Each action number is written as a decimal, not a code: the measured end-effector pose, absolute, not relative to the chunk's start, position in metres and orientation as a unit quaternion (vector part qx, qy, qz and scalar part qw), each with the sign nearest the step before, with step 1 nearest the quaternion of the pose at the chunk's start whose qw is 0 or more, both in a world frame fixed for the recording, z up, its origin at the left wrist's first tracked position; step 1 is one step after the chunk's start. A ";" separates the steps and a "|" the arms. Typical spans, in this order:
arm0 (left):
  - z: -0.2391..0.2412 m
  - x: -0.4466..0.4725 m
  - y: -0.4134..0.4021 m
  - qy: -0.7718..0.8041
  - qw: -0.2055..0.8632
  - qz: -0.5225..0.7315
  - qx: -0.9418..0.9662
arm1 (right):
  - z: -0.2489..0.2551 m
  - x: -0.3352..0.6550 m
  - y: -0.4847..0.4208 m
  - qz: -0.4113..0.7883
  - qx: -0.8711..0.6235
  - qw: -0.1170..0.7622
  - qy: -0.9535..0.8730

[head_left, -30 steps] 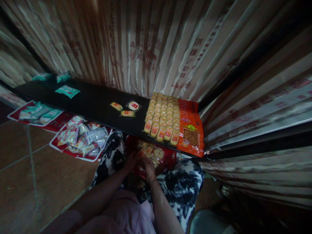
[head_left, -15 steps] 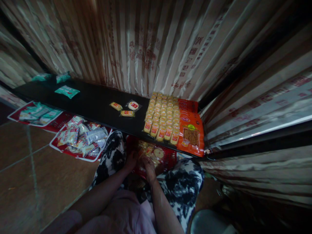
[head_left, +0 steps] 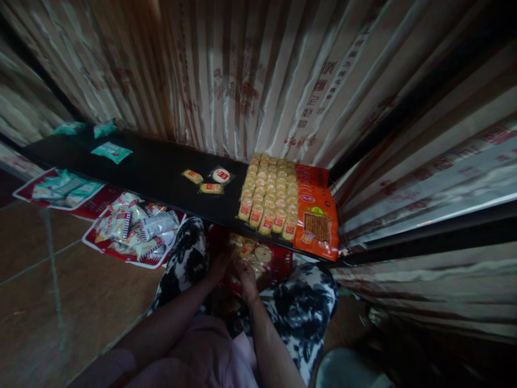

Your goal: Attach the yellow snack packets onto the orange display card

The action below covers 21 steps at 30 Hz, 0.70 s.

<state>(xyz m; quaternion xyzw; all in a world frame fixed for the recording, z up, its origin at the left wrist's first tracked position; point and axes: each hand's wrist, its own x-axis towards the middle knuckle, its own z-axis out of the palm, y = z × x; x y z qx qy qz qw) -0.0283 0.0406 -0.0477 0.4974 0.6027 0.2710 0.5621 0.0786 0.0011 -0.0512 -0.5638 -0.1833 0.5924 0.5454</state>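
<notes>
My left hand (head_left: 219, 266) and my right hand (head_left: 244, 274) are close together between my knees, over a red package (head_left: 278, 264) below the shelf edge. Inside that package are pale, individually wrapped crackers (head_left: 263, 254). My right hand's fingers are curled in a pinch, but what they hold is hidden. My left hand lies in shadow beside it, fingers bent inward, and its contents cannot be made out. Above them on the black shelf (head_left: 161, 178), rows of small wrapped crackers (head_left: 269, 188) stand against an orange snack bag (head_left: 317, 215).
Three loose wrapped crackers (head_left: 211, 188) lie mid-shelf. Several teal packets (head_left: 112, 152) are at its left end. Below sit a red and white tray of striped packets (head_left: 137, 229) and another with teal packets (head_left: 67, 188). Printed curtains (head_left: 226, 81) hang behind; a pale bucket (head_left: 347, 369) stands lower right.
Both hands stay nearly in place over the red package. An orange-labelled piece seen at the fingertips earlier shows less now. The shelf items have not moved.
</notes>
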 end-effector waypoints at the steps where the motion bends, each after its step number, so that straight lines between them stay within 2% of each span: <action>1: -0.048 -0.028 0.040 0.602 0.564 0.270 0.497 | -0.052 0.078 0.001 0.591 -0.564 0.546 -0.183; 11: -0.042 -0.023 0.045 0.584 0.613 0.285 0.450 | -0.048 0.078 0.000 0.575 -0.573 0.550 -0.195; 21: -0.039 -0.025 0.049 0.637 0.605 0.305 0.367 | -0.038 0.079 0.000 0.579 -0.570 0.556 -0.173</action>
